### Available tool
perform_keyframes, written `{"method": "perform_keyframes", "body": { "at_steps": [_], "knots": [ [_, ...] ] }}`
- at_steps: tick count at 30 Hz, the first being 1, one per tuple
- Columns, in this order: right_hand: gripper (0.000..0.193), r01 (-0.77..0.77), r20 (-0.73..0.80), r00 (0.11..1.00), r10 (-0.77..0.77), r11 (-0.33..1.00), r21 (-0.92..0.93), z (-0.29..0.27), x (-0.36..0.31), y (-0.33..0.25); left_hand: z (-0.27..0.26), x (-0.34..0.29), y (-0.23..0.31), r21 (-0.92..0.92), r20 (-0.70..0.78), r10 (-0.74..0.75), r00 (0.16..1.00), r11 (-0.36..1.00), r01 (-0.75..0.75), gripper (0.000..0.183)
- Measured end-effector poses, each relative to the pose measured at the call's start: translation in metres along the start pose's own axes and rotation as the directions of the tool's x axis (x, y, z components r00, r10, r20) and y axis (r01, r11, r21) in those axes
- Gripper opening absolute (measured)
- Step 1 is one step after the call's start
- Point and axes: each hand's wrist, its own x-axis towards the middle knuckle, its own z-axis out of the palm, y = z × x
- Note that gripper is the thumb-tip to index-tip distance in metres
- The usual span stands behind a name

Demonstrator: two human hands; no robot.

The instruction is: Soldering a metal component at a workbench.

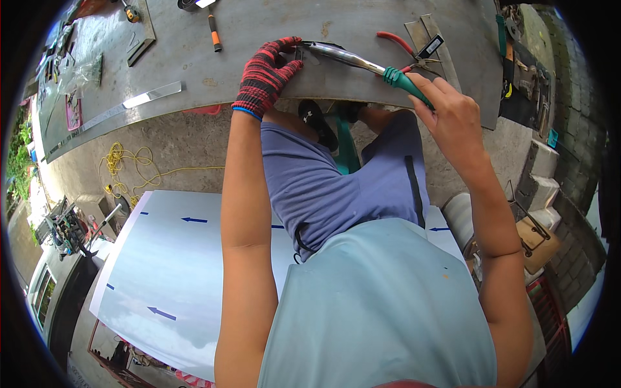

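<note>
the bare right hand (453, 113) is wrapped around the green handle of a long, shiny metal soldering iron (362, 63), whose tip rests near the front edge of the grey sheet-metal worktable (259, 39). the left hand (265, 74), in a red-and-black knitted glove with a blue cuff, is spread flat with its fingertips pressing down right beside the tip. judging from this, the work goes best with the gloved fingers kept firm but just clear of the hot end, and the iron held low and steady. red-handled pliers (396, 41) lie just behind the iron, an orange-handled tool (214, 33) farther left, a bright metal strip (152, 96) toward the table's left. whatever small piece sits under the glove is hidden. the tip itself is hard to make out. below lie a yellow cord (129, 161) and a pale sheet with blue arrows (168, 271).
</note>
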Motion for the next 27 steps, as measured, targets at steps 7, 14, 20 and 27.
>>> {"method": "perform_keyframes", "body": {
  "at_steps": [7, 14, 20, 27],
  "knots": [
    [0.039, -0.013, 0.013, 1.000, 0.013, 1.000, 0.016, -0.013, -0.008, 0.000, 0.002, 0.000, 0.000, 0.020, 0.002, -0.021, 1.000, 1.000, 0.020, 0.052],
    [0.038, -0.039, 0.014, 0.999, 0.039, 0.999, 0.019, -0.013, -0.009, 0.000, 0.002, 0.001, -0.001, 0.026, -0.013, 0.002, 1.000, 1.000, -0.001, 0.052],
    [0.037, -0.039, 0.022, 0.999, 0.038, 0.999, 0.022, -0.011, -0.006, 0.000, 0.001, -0.001, 0.003, 0.009, -0.006, -0.011, 1.000, 1.000, 0.011, 0.051],
    [0.037, -0.029, 0.017, 0.999, 0.028, 0.999, 0.035, -0.010, -0.004, 0.000, 0.001, -0.001, 0.003, -0.010, -0.001, -0.005, 1.000, 1.000, 0.005, 0.051]
  ]
}}
